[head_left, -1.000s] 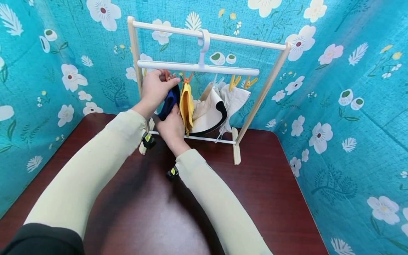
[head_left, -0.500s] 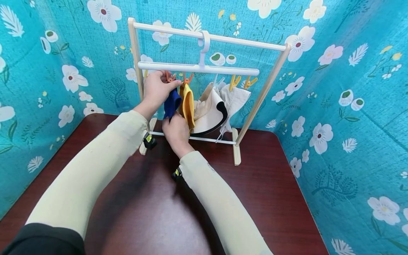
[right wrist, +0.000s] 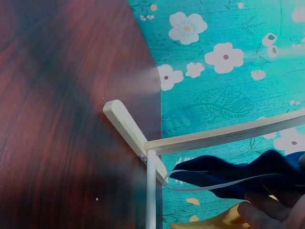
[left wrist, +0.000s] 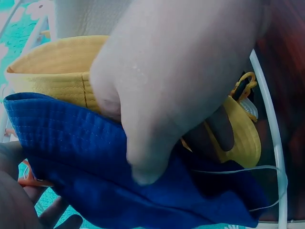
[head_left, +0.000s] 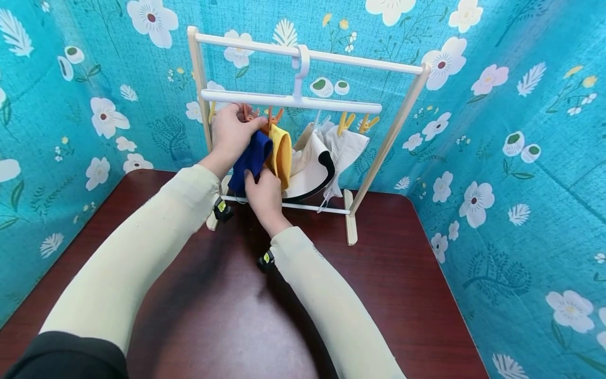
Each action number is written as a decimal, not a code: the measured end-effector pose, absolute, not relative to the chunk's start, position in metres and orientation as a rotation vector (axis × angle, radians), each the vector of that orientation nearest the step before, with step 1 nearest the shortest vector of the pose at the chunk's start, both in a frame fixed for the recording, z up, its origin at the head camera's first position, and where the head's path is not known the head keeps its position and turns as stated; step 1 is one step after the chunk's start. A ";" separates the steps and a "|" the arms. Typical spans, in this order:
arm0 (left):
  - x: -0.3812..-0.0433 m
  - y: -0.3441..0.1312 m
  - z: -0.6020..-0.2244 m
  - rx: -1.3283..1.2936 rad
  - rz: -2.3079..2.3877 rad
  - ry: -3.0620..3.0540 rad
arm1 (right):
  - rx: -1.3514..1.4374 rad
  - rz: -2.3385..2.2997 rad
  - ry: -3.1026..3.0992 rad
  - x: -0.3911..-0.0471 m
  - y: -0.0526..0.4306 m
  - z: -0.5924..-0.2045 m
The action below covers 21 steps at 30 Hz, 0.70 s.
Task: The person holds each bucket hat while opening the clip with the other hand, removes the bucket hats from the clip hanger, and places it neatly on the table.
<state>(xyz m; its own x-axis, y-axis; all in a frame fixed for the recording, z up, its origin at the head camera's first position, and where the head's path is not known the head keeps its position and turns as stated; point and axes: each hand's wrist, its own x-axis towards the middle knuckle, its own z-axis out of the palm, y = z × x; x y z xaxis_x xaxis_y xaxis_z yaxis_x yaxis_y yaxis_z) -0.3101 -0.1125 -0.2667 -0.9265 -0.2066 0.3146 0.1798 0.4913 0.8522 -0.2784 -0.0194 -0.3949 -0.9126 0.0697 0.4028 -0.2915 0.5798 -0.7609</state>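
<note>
A blue cloth hat (head_left: 253,152) with a thin white cord hangs at the left end of a white hanger (head_left: 331,104). At its top, my left hand (head_left: 228,131) pinches an orange clothespin (head_left: 251,115); some of its fingers are hidden behind the cloth. Lower down, my right hand (head_left: 266,196) holds the blue hat, thumb (left wrist: 147,167) on its outer face and fingers behind, between it and a yellow hat (head_left: 283,155). Another orange clothespin (head_left: 275,117) holds the yellow hat. In the right wrist view, the blue hat (right wrist: 228,174) spreads beside the rack's upright.
A wooden rack (head_left: 392,142) carries the hanger. To the right hang a white hat (head_left: 303,179) with a black edge and a pale cloth piece (head_left: 349,150) on yellow clothespins (head_left: 347,122). A dark red table (head_left: 388,273) lies below, with a flowered turquoise curtain (head_left: 473,158) around it.
My right hand has moved down and slightly right. The blue hat has gone from bunched to spread downward, and the yellow hat has swung right. My left hand stays at the clothespin.
</note>
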 end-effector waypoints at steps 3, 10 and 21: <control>-0.310 -0.113 -0.266 0.033 -1.400 -2.365 | 0.167 1.349 -2.405 -0.280 -0.019 -0.397; -0.309 -0.111 -0.269 0.047 -1.411 -2.364 | 0.201 1.306 -2.505 -0.285 -0.017 -0.400; -0.312 -0.108 -0.272 0.038 -1.437 -2.274 | 0.204 0.928 -2.590 -0.283 -0.020 -0.398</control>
<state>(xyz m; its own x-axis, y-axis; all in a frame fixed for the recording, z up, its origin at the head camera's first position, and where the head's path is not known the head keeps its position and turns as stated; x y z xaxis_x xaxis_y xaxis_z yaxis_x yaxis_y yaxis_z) -0.3115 -0.1084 -0.2716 -0.8995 -0.2554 0.3544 0.2106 0.4573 0.8640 -0.2832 -0.0195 -0.3983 -0.9170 -0.0079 0.3987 -0.2592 0.7715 -0.5810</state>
